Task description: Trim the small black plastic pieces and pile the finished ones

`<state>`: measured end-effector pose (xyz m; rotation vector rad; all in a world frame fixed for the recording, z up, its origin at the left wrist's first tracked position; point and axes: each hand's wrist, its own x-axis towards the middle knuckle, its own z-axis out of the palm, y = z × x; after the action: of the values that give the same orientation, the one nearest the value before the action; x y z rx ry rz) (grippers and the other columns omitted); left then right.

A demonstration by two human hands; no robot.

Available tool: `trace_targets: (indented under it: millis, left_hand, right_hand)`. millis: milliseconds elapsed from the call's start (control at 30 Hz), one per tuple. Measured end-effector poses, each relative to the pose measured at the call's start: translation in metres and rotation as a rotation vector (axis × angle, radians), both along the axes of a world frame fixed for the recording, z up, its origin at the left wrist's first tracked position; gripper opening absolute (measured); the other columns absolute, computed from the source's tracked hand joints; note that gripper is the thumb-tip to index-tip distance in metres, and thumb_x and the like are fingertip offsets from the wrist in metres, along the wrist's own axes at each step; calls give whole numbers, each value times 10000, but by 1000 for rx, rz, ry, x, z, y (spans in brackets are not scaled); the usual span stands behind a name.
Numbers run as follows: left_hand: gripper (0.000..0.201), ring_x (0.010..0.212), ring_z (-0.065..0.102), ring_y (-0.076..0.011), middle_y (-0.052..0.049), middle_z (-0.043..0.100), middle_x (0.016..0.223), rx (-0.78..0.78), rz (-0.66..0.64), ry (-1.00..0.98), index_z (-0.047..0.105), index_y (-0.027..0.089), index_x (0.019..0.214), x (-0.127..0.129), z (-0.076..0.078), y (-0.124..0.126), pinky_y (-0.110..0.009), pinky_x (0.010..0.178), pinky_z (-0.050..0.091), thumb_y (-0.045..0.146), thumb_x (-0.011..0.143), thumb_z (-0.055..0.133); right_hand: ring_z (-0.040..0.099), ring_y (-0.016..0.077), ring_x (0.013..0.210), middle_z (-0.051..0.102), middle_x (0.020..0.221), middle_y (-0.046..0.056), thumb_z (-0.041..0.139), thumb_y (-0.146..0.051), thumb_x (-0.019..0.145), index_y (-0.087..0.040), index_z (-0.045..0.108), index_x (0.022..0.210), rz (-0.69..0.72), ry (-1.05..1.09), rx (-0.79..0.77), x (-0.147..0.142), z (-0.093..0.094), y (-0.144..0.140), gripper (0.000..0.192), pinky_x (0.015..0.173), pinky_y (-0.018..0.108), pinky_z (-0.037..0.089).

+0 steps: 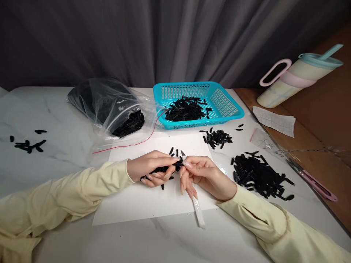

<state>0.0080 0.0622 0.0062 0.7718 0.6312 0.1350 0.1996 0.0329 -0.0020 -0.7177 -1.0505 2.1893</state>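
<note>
Your left hand (pixel 149 168): fingers curled shut around bundle of black strips (pixel 164 169), over white sheet (pixel 153 204). Your right hand (pixel 201 175): thumb and forefinger pinched on small blade (pixel 183 155) at bundle's end; white-wrapped handle (pixel 197 212) trails toward you. Loose strips (pixel 173 150) just beyond fingertips. Large strip pile (pixel 257 175) right of sheet; smaller pile (pixel 216 138) nearer teal basket (pixel 236 109). Plastic bag (pixel 109 106) left of basket. Tumbler (pixel 298 76) far right.
</note>
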Motion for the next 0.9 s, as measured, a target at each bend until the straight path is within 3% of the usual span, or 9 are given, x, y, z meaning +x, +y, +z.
trace_targets:
  millis: [900]
  left_hand:
    - [441,296,192,-6,78,297,413,-18,23,-57,459,133,557,-1,-1,0,-85,248,181,482,820,523]
  right_hand:
    - [571,105,397,679,594,77,548,-279,852,-113,570,742,-11,28,-10,-1,-1,0,200,352,163,414]
